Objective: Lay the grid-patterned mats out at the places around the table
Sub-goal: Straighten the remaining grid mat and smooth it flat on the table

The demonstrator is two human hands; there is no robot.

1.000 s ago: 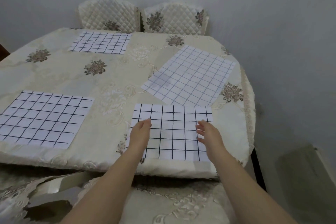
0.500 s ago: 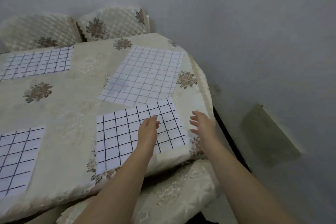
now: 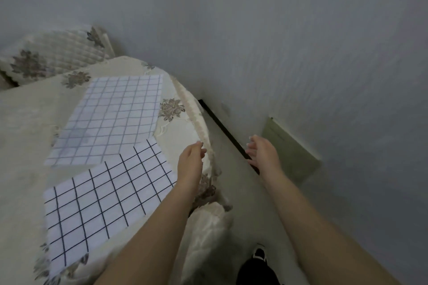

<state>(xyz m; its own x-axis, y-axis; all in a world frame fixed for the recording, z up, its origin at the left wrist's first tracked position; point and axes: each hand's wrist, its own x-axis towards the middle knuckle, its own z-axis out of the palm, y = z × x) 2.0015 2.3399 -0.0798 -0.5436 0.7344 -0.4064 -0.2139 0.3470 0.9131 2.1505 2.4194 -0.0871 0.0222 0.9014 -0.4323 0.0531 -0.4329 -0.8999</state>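
Observation:
Two grid-patterned mats lie flat on the cream floral tablecloth (image 3: 25, 136). The near mat (image 3: 104, 201) has bold black lines and sits at the table's front edge. The far mat (image 3: 111, 118) has thin blue lines and lies at an angle just behind it. My left hand (image 3: 191, 162) hovers off the near mat's right corner, above the table's rim, with relaxed fingers and nothing in it. My right hand (image 3: 264, 154) is out past the table over the floor, fingers loosely curled, holding nothing.
A quilted chair back (image 3: 51, 53) stands behind the table at the upper left. A cushioned chair seat (image 3: 206, 227) sits below the table's right end. The grey wall (image 3: 301, 41) is close on the right, with a greenish panel (image 3: 289, 148) low on it. My shoe (image 3: 258, 255) is on the floor.
The view has swung right, away from the table. Both hands have lifted off the near mat and moved right; the mat stays flat where it lay.

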